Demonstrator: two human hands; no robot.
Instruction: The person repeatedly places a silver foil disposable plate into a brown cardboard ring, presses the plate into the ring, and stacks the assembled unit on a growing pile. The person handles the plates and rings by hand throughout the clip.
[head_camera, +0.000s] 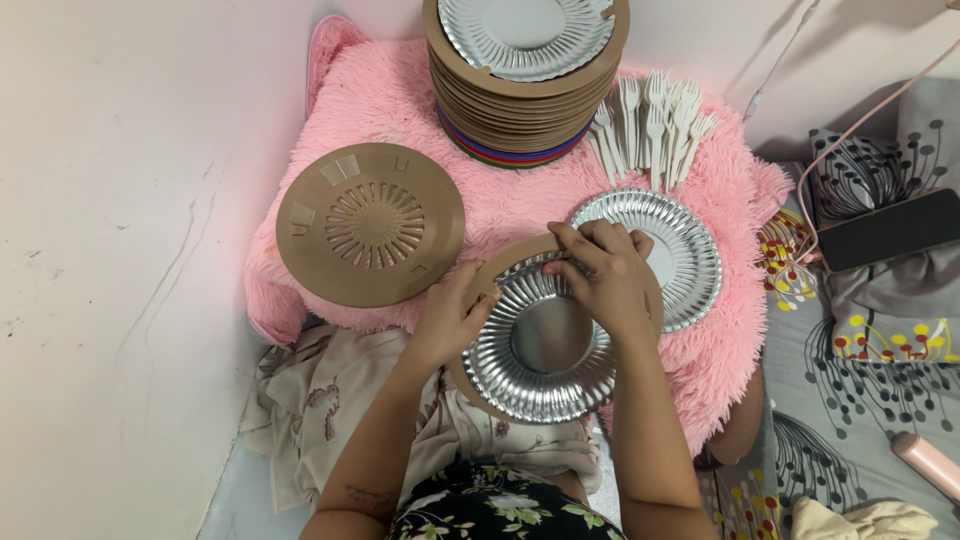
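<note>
Round silver foil plate (540, 350), fluted rim, flat shiny centre, seated face-up inside a brown plate holder (478, 283), tilted slightly, lower centre of the frame, over the pink cushion's near edge.

We were probably in a home bedroom: a fluffy pink cushion (400, 100) sat against a plain white wall (120, 250), beside grey floral bedding (860, 420) with a charging phone (890, 230).

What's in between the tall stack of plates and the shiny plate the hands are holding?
In the head view, only bare pink fluffy cover lies between the stack and the held silver plate; the white forks lie off to one side.
</note>
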